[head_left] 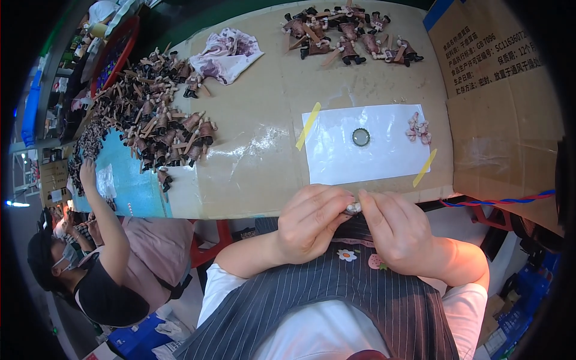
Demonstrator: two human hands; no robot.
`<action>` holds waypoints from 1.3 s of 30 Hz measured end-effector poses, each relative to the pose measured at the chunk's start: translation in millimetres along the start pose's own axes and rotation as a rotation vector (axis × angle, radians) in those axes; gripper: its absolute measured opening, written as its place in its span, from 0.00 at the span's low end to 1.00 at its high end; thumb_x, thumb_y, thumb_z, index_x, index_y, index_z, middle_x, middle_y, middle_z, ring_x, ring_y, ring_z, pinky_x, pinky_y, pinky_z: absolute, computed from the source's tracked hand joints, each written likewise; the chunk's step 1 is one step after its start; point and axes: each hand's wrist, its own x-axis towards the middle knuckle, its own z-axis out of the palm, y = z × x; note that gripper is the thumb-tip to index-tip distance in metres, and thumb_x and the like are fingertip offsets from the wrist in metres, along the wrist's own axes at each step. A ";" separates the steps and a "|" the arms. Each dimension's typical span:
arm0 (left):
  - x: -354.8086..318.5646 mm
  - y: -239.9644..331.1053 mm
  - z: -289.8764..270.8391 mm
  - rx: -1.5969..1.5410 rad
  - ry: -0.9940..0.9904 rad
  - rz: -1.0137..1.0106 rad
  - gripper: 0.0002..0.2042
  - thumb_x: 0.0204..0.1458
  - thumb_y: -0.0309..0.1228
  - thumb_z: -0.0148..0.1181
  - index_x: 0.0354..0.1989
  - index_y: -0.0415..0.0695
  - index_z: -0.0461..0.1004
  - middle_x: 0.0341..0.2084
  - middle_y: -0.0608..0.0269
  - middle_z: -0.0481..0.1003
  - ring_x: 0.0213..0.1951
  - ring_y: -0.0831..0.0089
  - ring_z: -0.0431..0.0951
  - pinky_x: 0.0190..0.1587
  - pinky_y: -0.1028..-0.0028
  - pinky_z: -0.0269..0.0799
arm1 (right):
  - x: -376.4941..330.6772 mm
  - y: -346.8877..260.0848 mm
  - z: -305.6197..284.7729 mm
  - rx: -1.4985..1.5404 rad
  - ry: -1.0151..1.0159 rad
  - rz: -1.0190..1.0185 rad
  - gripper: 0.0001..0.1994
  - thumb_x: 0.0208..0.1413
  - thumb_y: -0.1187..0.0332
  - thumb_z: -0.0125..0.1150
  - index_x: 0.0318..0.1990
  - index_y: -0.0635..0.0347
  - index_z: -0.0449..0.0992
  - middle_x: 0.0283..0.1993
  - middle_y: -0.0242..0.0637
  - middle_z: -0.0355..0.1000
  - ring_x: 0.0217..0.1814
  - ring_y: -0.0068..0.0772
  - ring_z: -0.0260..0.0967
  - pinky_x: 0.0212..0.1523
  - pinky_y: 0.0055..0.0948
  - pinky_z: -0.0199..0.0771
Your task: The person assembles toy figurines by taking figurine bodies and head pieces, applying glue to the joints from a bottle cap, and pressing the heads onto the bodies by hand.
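Far left of the frame, lower half: we note a co-worker [102, 270] seated at the table's end, one hand [88, 173] raised to the edge of a turquoise sheet [129, 186]. Upper left: a large heap of small brown doll figures [153, 117] spreads over the cardboard-covered table [252, 168], with a crumpled printed cloth [227, 54] just beside it. Centre, low on the table edge: our left hand [312, 222] is curled, fingers bent inward, thumb and fingertips pinching a tiny pale part [353, 208]. Our right hand [399, 231] meets it from the other side, its fingertips closed on the same part, so both hands grasp it together just over the near edge of the table. What the part is we cannot tell; it is too small. Just above the hands: a white sheet [384, 159] taped down with two yellow strips, a round bottle cap [360, 137] at its middle, and a small cluster of pinkish parts [418, 128] near its upper right corner. Top centre-right: a second, smaller group of doll figures [351, 33]. Right: a brown cardboard box [504, 108], and a twisted red-and-blue cord [498, 201] below it.
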 end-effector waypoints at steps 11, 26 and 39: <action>-2.0 6.8 2.6 0.060 0.019 0.073 0.15 0.38 0.15 0.64 0.38 0.29 0.74 0.33 0.46 0.77 0.34 0.55 0.78 0.37 0.64 0.75 | -5.0 -8.7 5.3 0.007 0.077 0.006 0.28 0.32 0.73 0.54 0.46 0.83 0.71 0.35 0.49 0.72 0.32 0.39 0.71 0.30 0.28 0.76; -11.4 15.0 14.4 0.143 0.104 0.125 0.14 0.37 0.14 0.62 0.36 0.28 0.74 0.31 0.45 0.76 0.31 0.55 0.78 0.34 0.64 0.75 | -14.9 -18.0 13.2 -0.054 0.166 -0.003 0.27 0.31 0.74 0.53 0.44 0.84 0.72 0.34 0.50 0.73 0.30 0.38 0.72 0.28 0.26 0.75; -9.5 12.1 11.6 0.149 0.143 0.121 0.16 0.33 0.16 0.63 0.36 0.29 0.75 0.32 0.47 0.76 0.32 0.55 0.78 0.34 0.65 0.75 | -6.2 -18.9 13.0 -0.082 0.167 0.002 0.24 0.35 0.74 0.55 0.43 0.83 0.73 0.34 0.49 0.73 0.29 0.37 0.72 0.26 0.25 0.74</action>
